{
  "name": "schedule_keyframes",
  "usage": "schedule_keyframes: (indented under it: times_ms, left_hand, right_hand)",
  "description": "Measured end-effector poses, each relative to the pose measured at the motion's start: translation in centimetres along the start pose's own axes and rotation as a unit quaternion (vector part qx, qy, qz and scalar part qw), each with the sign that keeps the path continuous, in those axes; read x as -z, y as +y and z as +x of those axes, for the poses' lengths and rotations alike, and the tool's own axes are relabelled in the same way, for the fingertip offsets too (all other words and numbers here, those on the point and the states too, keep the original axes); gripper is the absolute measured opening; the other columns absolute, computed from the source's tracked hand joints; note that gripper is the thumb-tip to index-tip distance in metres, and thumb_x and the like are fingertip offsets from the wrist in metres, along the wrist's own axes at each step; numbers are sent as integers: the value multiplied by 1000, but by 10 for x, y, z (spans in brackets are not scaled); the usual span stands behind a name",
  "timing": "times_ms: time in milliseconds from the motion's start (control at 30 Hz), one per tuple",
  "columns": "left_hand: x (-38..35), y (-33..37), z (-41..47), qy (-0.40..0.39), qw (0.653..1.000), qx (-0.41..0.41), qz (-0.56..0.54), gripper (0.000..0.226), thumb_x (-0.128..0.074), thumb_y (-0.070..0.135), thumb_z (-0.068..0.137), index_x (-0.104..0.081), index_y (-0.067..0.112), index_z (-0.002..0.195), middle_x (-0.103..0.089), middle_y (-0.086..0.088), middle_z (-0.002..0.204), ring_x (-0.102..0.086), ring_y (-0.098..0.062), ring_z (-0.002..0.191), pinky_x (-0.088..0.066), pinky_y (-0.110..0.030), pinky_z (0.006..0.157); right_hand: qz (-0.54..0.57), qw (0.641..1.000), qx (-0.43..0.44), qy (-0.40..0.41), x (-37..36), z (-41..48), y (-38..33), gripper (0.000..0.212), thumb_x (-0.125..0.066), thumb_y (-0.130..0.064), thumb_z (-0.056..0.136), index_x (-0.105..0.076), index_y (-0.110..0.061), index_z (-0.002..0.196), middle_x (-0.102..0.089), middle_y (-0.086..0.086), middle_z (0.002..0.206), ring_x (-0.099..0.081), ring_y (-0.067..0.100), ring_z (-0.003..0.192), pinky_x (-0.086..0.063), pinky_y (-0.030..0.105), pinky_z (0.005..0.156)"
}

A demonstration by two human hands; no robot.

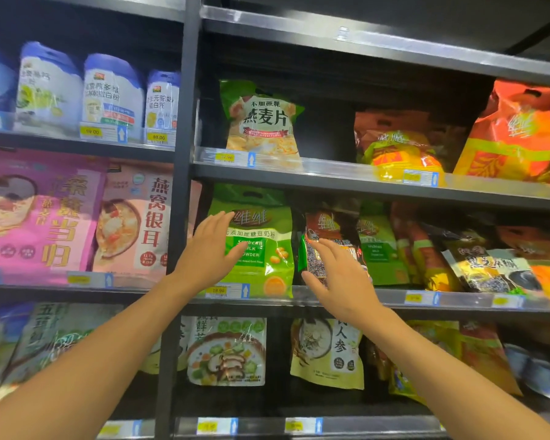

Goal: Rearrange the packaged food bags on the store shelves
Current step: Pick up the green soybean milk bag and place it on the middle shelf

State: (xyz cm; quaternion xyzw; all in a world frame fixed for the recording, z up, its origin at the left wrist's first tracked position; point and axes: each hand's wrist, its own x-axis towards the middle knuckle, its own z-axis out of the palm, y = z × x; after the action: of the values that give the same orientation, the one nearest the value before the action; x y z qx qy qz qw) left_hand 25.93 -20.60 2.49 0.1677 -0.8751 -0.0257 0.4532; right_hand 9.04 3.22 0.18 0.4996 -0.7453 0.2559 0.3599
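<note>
Both arms are raised to the middle shelf [346, 296], right of the upright post [185, 154]. The left hand [210, 249] is spread open, fingers laid flat on the front of the green soy milk bag [261, 249], nothing gripped. The right hand [340, 277] is half open, fingers and thumb placed around the dark bag [315, 265] just beside the green one; a firm grip cannot be told. Both bags are stood upright at the shelf's front edge.

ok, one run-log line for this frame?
phase: reach | left hand: open, on green soy milk powder bag | right hand: gripping dark packet | shelf: middle
</note>
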Motion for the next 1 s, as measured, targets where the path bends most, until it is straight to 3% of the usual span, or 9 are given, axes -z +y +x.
schedule_keyframes:
  times_ms: [200, 333, 433, 533, 667, 800, 900, 1000]
  left_hand:
    - [-20, -11, 19, -8, 993, 94, -72, 86, -58, 47, 100, -14, 10, 163, -19, -10, 170, -17, -28, 157, -19, -48, 127]
    - [-32, -30, 35, -1, 973, 181, -142, 95, -62, 48, 98, -7, 7, 163, -17, -15, 170, -16, -34, 157, -20, -50, 127]
    - [-36, -43, 49, 4, 953, 226, -202, 105, -63, 61, 90, -10, 9, 163, -22, -14, 169, -23, -35, 155, -27, -53, 124]
    - [-43, -50, 65, -7, 928, 282, -244, 96, -61, 52, 97, -11, 3, 162, -26, -17, 167, -30, -36, 152, -32, -51, 122]
    - [-55, -62, 74, -28, 891, 333, -307, 66, -63, 54, 94, -50, 10, 141, -63, -11, 134, -62, -33, 118, -52, -45, 102]
    - [-65, -65, 73, 0, 880, 347, -324, 57, -64, 45, 98, -50, 7, 139, -62, -10, 129, -60, -29, 110, -48, -37, 89]
    - [-69, -66, 73, 16, 887, 337, -314, 58, -63, 44, 99, -49, 6, 141, -59, -12, 137, -58, -32, 123, -49, -38, 96]
    - [-71, -67, 73, 24, 888, 331, -318, 52, -64, 41, 99, -52, 7, 137, -61, -13, 133, -60, -31, 116, -48, -36, 92]
  right_hand:
    - [100, 990, -62, -79, -32, 13, -7, 82, -60, -52, 98, -23, -18, 162, -34, 2, 165, -33, 22, 151, -34, 41, 120]
    - [161, 976, -100, -112, -45, 30, -12, 89, -69, -48, 94, -20, -17, 162, -44, 6, 160, -48, 26, 141, -44, 40, 109]
    - [185, 965, -128, -136, -57, 43, -14, 96, -73, -48, 91, -18, -13, 161, -49, 10, 155, -55, 30, 133, -47, 38, 101]
    - [193, 956, -150, -160, -69, 54, -13, 106, -74, -51, 89, -12, -9, 163, -51, 12, 152, -55, 32, 132, -48, 42, 102]
    - [214, 939, -188, -191, -80, 68, -10, 112, -75, -55, 87, -8, -7, 163, -41, 12, 160, -48, 34, 140, -45, 42, 105]
    - [206, 936, -193, -211, -90, 76, -6, 104, -78, -57, 83, -21, -13, 157, -50, 8, 150, -55, 32, 129, -51, 45, 99]
    - [195, 942, -181, -203, -94, 78, -6, 96, -79, -54, 82, -27, -14, 152, -54, 7, 145, -59, 32, 123, -53, 47, 97]
    - [190, 949, -168, -189, -96, 79, -7, 85, -80, -51, 83, -33, -18, 145, -59, 5, 137, -62, 31, 117, -54, 50, 96]
